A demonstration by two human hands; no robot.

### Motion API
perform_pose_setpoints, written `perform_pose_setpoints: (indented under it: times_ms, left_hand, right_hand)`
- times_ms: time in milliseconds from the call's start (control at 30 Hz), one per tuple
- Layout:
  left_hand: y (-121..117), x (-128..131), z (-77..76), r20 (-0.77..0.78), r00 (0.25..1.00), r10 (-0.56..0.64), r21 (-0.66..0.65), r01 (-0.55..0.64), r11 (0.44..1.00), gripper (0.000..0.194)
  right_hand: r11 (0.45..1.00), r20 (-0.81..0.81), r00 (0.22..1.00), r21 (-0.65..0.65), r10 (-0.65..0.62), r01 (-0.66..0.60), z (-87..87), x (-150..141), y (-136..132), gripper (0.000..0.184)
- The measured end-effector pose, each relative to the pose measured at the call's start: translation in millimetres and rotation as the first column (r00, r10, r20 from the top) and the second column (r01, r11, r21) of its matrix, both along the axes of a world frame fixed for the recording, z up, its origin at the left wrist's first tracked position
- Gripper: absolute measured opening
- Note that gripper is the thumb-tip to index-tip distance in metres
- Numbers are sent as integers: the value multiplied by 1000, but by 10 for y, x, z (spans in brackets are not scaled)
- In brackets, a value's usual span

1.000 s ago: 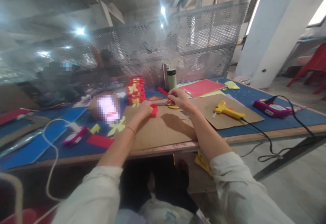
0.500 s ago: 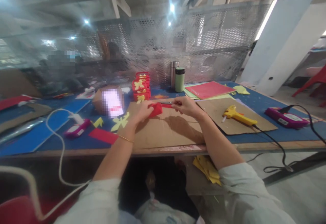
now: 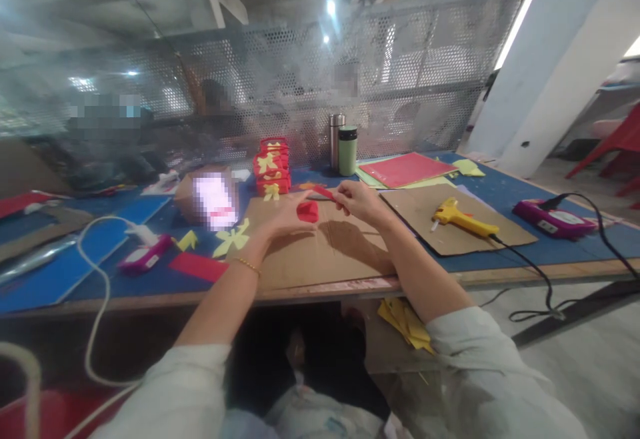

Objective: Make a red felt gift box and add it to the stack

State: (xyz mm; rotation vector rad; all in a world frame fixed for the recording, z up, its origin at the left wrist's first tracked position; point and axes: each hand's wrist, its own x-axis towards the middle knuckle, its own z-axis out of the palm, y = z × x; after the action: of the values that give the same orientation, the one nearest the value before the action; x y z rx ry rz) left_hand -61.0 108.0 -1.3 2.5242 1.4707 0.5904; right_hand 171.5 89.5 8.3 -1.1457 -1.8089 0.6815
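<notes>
My left hand (image 3: 283, 216) is over the cardboard sheet, its thumb and fingers curved around a small folded red paper piece (image 3: 307, 211). My right hand (image 3: 357, 200) is closed in a pinch just to the right. From its fingertips a narrow red strip (image 3: 323, 191) points left toward my left hand. Beside the strip runs a slim grey metal tool (image 3: 316, 196), whose kind I cannot make out. Below both hands lies the brown cardboard sheet (image 3: 325, 262).
Red boxes with yellow bows (image 3: 271, 166) stand behind the cardboard. Yellow paper bows (image 3: 233, 239) and a red paper strip (image 3: 199, 267) lie left. At right, a yellow glue gun (image 3: 465, 218) rests on cardboard, its cord trailing off the edge. Two flasks (image 3: 347, 151) stand behind.
The red strip and metal tool have tilted up at their left end, away from the red piece. My left fingers have spread wider around that piece. The view has shifted slightly.
</notes>
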Motion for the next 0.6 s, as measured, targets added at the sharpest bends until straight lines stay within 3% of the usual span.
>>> perform_pose_setpoints:
  times_ms: [167, 233, 400, 600]
  left_hand:
    - [4, 25, -53, -29, 1000, 11, 55, -9, 998, 58]
    - [10, 32, -74, -78, 997, 8, 70, -2, 998, 53]
    - [37, 35, -108, -83, 996, 23, 89, -15, 996, 59]
    - [14, 87, -119, 127, 988, -90, 27, 87, 996, 71]
  right_hand:
    - [999, -117, 993, -50, -14, 8, -2, -62, -19, 23]
    - [995, -157, 987, -97, -16, 1, -17, -79, -11, 27]
    - [975, -167, 986, -218, 5, -42, -58, -104, 28, 19]
    - [981, -122, 988, -159, 91, -110, -99, -115, 72, 14]
